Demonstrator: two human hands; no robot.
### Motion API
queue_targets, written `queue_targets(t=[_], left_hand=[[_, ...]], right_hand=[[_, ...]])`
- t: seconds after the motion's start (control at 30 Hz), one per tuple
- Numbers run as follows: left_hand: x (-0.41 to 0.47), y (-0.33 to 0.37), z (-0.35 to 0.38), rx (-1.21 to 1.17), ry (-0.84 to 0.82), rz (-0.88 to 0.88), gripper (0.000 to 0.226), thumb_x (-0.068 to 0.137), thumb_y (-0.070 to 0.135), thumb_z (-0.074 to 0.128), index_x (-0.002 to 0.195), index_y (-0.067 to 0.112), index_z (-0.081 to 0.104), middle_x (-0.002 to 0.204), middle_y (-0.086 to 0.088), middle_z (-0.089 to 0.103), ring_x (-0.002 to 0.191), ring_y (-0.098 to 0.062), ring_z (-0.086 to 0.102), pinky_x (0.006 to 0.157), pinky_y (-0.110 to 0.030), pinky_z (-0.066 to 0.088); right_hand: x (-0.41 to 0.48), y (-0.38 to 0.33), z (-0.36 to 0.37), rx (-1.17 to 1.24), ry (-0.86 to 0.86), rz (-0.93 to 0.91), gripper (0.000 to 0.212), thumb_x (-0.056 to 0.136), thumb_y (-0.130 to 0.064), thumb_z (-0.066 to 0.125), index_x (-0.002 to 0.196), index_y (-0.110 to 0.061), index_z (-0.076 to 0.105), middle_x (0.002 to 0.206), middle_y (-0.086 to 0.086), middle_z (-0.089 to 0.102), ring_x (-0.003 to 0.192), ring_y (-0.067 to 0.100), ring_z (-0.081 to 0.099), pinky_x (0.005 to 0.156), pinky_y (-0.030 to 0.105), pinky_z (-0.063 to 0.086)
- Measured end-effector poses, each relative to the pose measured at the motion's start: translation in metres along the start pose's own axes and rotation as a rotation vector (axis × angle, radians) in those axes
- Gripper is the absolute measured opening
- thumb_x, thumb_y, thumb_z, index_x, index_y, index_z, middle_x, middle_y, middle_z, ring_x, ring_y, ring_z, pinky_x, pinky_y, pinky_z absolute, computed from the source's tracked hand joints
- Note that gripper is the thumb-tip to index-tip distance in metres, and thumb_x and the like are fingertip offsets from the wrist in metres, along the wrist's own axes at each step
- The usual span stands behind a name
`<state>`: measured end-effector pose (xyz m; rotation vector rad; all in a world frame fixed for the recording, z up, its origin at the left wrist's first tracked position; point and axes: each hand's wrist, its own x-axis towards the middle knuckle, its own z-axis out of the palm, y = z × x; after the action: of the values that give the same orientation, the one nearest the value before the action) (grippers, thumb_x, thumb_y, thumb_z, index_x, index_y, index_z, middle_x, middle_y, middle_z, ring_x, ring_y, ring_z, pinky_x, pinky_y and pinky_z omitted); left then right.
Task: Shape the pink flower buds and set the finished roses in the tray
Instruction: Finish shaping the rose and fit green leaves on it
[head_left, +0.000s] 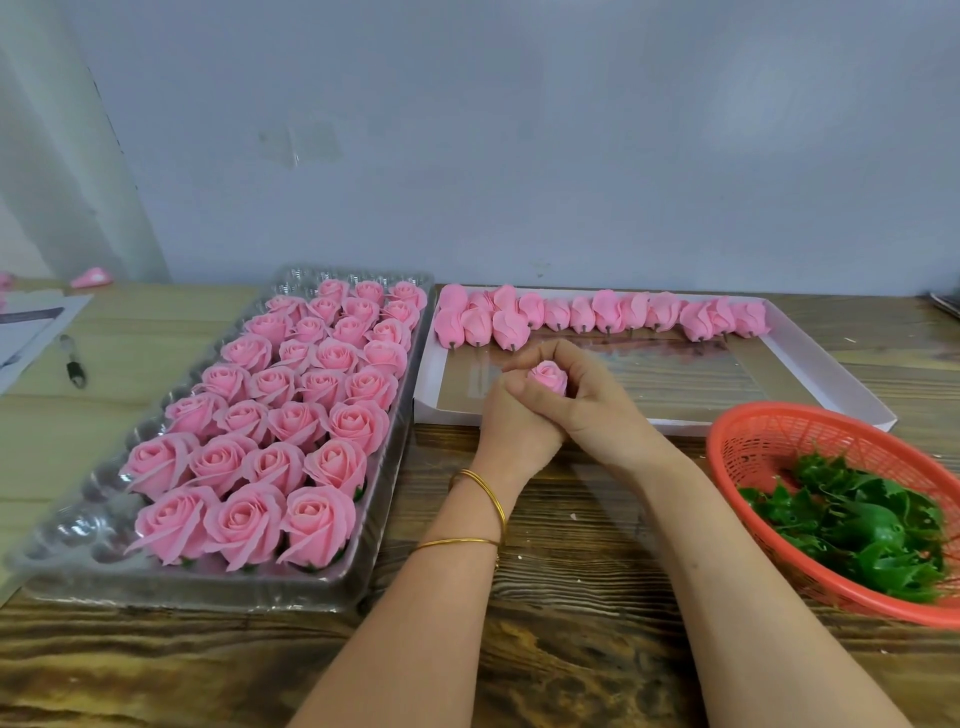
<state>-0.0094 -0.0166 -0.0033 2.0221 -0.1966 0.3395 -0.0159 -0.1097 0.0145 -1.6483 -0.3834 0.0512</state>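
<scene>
Dark wood table (571, 649) vs. grey-blue wall (519, 130). Centre: both hands clasped together round one pink bud (548, 375). The right hand (592, 400) curls over it from the right. The left hand (511, 421), w/ gold bangles (485, 488) on the wrist, is tucked under; its fingers are mostly hidden, prob. gripping the base. The bud's top pokes out over the white box (831, 374). Unshaped buds (608, 312) line the box's far side. Left: clear tray (208, 597), mostly filled w/ finished roses (291, 410). Near right: red basket (753, 431) w/ green leaf pieces (857, 519).
</scene>
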Motion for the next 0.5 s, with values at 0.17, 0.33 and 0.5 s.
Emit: queue_targets(t=[0.17,0.33,0.5], left_hand=[[-0.001,0.004,-0.002,0.004,0.028,0.013,0.026,0.088,0.012,0.056,0.065,0.024,0.053,0.067,0.007,0.058,0.071,-0.015,0.060,0.063,-0.023,0.048],[-0.006,0.009,-0.001,-0.030,0.091,0.032,0.024,0.073,0.029,0.045,0.051,0.025,0.051,0.058,0.000,0.059,0.071,-0.028,0.062,0.054,-0.029,0.041],[-0.004,0.005,0.001,0.071,0.108,0.083,0.022,0.094,0.019,0.051,0.082,0.010,0.068,0.085,-0.011,0.070,0.086,-0.027,0.065,0.066,-0.028,0.044]], right_hand=[[0.000,-0.001,0.003,-0.034,0.108,-0.038,0.020,0.086,-0.015,0.072,0.105,-0.011,0.064,0.097,0.002,0.068,0.088,0.003,0.063,0.077,0.016,0.050],[0.006,-0.001,0.009,-0.129,0.257,-0.166,0.004,0.093,-0.023,0.065,0.089,-0.024,0.065,0.076,-0.015,0.065,0.069,-0.005,0.058,0.068,0.016,0.047],[0.006,0.008,0.013,-0.352,0.203,-0.174,0.015,0.097,-0.034,0.058,0.103,-0.024,0.067,0.096,-0.014,0.068,0.094,-0.002,0.061,0.087,0.021,0.046]])
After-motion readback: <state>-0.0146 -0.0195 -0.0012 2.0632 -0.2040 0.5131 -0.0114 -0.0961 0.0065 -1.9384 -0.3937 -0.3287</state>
